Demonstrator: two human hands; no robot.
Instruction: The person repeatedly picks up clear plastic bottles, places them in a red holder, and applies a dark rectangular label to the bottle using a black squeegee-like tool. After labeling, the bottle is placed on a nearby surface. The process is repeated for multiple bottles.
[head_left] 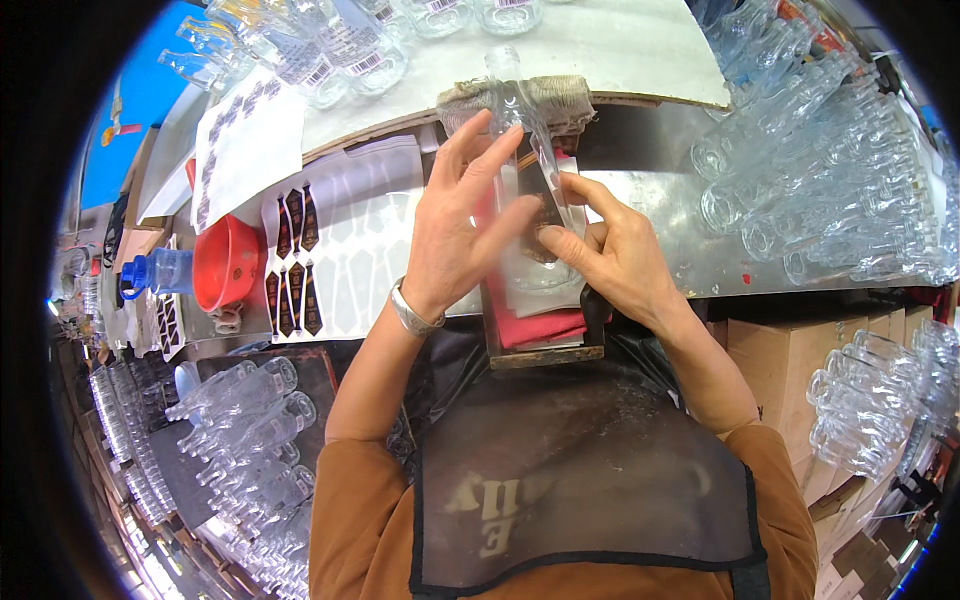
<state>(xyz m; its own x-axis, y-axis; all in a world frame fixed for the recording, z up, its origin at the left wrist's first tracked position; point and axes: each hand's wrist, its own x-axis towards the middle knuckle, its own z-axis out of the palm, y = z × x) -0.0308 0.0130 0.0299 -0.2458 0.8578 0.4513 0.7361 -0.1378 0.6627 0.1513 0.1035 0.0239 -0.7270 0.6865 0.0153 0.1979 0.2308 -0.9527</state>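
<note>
A clear glass bottle lies in front of me, its neck away from me on a rolled, worn cloth. On its body is a dark tie-shaped decal. My right hand grips the bottle's right side, thumb at the decal's lower part and fingers curled along the glass. Over the left side, my left hand is spread open, its thumb blurred; whether it touches the glass I cannot tell. Under the bottle, a narrow wooden-edged holder carries a red cloth.
A decal sheet with dark ties lies left, beside a red bowl and a blue-capped container. Clear bottles crowd the far board, the right counter and the lower left. Cardboard boxes stand lower right.
</note>
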